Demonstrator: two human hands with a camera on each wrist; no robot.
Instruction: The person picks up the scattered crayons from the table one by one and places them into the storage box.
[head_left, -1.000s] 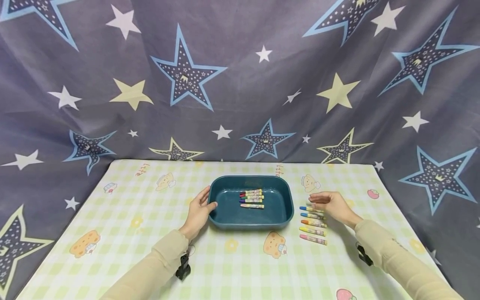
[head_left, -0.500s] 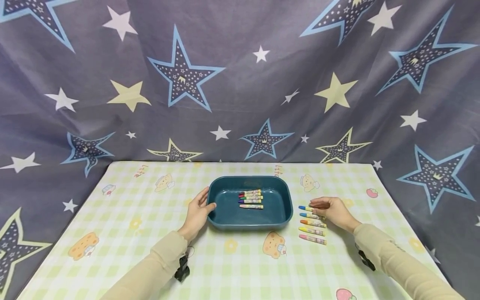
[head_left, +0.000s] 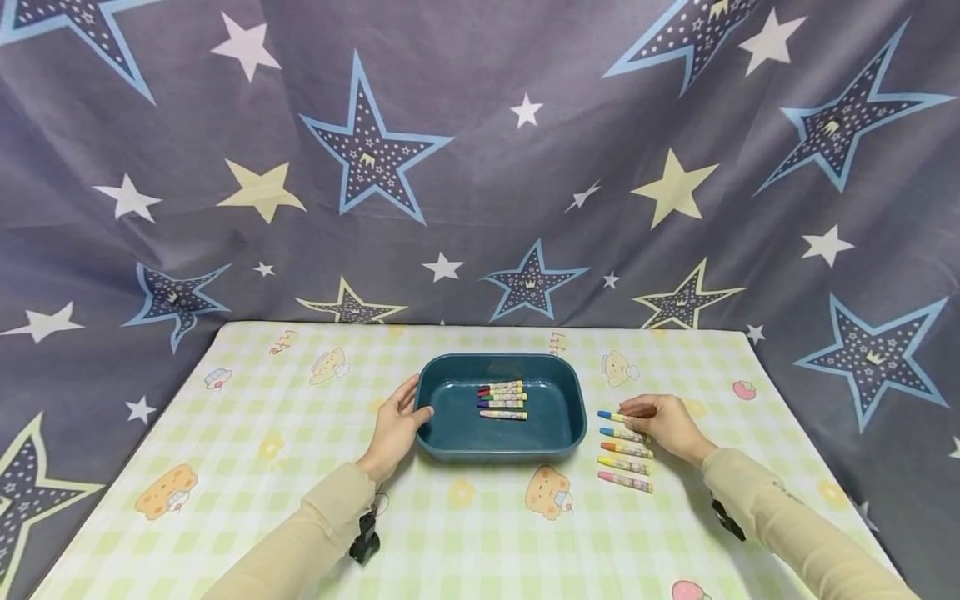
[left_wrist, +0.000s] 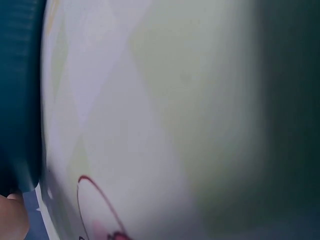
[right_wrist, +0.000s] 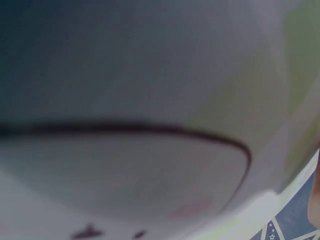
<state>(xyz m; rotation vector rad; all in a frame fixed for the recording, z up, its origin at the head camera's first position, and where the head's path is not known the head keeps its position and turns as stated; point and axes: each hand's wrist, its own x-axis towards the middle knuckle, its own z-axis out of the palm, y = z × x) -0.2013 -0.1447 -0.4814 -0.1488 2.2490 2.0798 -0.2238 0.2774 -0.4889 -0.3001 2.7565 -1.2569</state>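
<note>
In the head view a dark teal plastic tray [head_left: 501,456] stands mid-table, and my left hand [head_left: 394,429] grips its left end, thumb over the rim and fingers outside. Several crayons [head_left: 502,402] lie inside it, with red, green, purple and pink tips. To the tray's right, my right hand [head_left: 670,427] pinches the back end of a blue crayon [head_left: 613,416], the farthest of a row. That crayon's rear is hidden by the fingers. The left wrist view catches the teal tray wall [left_wrist: 20,100] and a bit of a finger [left_wrist: 12,217].
Nearer than the pinched one, another blue crayon [head_left: 621,434], an orange one [head_left: 626,450], a yellow one [head_left: 624,465] and a pink one [head_left: 626,481] lie roughly parallel. A checked cloth [head_left: 285,533] covers the table, and a star-patterned curtain [head_left: 465,208] hangs behind.
My right hand has come down and slightly nearer, its fingers closing on the end of the farthest blue crayon. The left hand and the tray have stayed put.
</note>
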